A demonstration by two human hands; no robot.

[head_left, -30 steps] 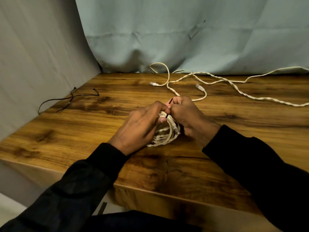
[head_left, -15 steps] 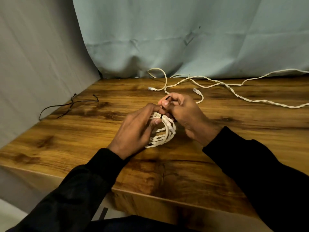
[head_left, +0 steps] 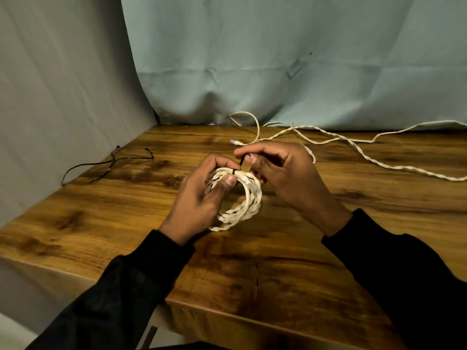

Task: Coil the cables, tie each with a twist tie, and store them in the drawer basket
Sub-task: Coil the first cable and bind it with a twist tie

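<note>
A coiled white braided cable [head_left: 246,205] stands upright on the wooden table [head_left: 278,261] between my hands. My left hand [head_left: 202,198] grips the coil's left side, thumb pressed on its top. A black twist tie [head_left: 236,170] wraps the top of the coil, and my right hand [head_left: 283,173] pinches its free end between thumb and forefinger. A second white braided cable [head_left: 358,150] lies loose across the back of the table, one plug [head_left: 233,141] beyond my hands. No drawer basket is in view.
Thin black twist ties [head_left: 111,162] lie at the table's far left edge. A grey cloth [head_left: 63,97] hangs on the left and a pale blue cloth [head_left: 278,59] behind the table. The table's front edge [head_left: 227,317] runs below my forearms.
My hands have drawn slightly apart, so the coil's top and the black tie around it now show. My right hand has lifted the tie's end upward.
</note>
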